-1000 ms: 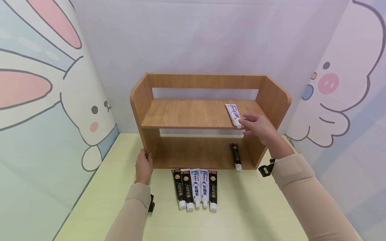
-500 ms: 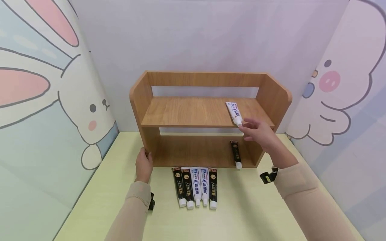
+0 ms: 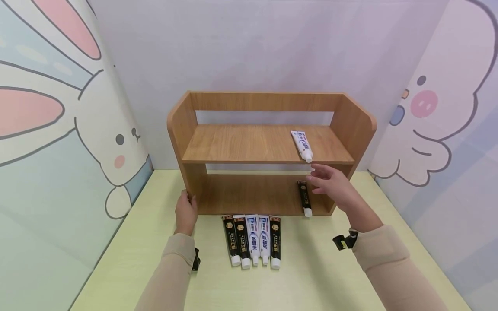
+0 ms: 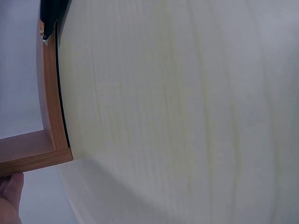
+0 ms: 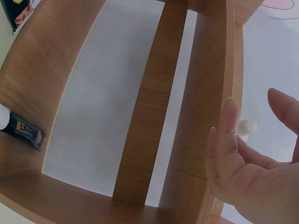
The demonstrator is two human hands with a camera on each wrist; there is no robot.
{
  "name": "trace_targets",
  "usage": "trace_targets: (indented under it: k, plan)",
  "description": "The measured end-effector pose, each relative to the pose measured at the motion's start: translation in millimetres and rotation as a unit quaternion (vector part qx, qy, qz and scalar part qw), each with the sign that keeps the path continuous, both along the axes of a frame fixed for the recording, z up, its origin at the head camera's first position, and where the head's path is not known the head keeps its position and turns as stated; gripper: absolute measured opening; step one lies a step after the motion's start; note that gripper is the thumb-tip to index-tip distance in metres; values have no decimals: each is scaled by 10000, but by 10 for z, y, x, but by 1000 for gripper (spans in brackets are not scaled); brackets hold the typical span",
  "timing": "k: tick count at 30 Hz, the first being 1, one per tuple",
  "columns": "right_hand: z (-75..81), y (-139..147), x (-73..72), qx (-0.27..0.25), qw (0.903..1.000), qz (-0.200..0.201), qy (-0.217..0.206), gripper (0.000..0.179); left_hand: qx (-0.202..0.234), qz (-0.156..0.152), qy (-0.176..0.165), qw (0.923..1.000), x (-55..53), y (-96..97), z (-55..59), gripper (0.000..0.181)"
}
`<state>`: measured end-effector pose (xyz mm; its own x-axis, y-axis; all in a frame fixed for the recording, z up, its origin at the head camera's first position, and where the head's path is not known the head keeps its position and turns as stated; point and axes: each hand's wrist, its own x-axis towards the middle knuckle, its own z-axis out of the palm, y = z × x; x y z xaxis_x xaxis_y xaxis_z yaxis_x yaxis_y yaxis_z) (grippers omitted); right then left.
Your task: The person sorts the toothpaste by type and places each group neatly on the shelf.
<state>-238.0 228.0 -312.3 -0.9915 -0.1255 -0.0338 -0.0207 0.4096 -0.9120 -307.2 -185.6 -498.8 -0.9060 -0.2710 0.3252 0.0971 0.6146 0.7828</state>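
A small two-tier wooden shelf [image 3: 249,144] stands on the table. My left hand [image 3: 186,214] rests against the outer face of its left side panel, where the thumb [image 4: 15,186] touches the wood; the other fingers are partly hidden. My right hand [image 3: 330,183] hovers in front of the shelf's right part with loosely bent fingers and holds nothing. Just above and left of it, a white toothpaste tube [image 3: 301,146] lies on the upper board, cap at the front edge. A black toothpaste tube [image 3: 304,198] lies on the lower board, its white cap forward.
Several toothpaste tubes lie side by side in front of the shelf: black ones, such as the leftmost tube [image 3: 231,239], and two white ones, including a middle tube [image 3: 253,239]. Cartoon-printed walls enclose the pale table [image 3: 311,285] left and right.
My right hand has moved down and away from the white tube's cap. The white tube stays on the upper board. My left hand has kept its place at the panel.
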Motion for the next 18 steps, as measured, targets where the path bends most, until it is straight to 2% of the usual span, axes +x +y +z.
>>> trace_targets:
  k: [7, 14, 18]
  plan:
    - [-100, -35, 50, 8, 9999, 45, -97, 64, 45, 0, -120, 9999, 2, 4, 5, 25]
    - [-206, -96, 102, 24, 9999, 150, 16, 60, 25, 2, -90, 10000, 5, -8, 6, 23]
    - [-284, -122, 116, -69, 9999, 99, -110, 60, 36, -15, -135, 9999, -10, -6, -4, 23]
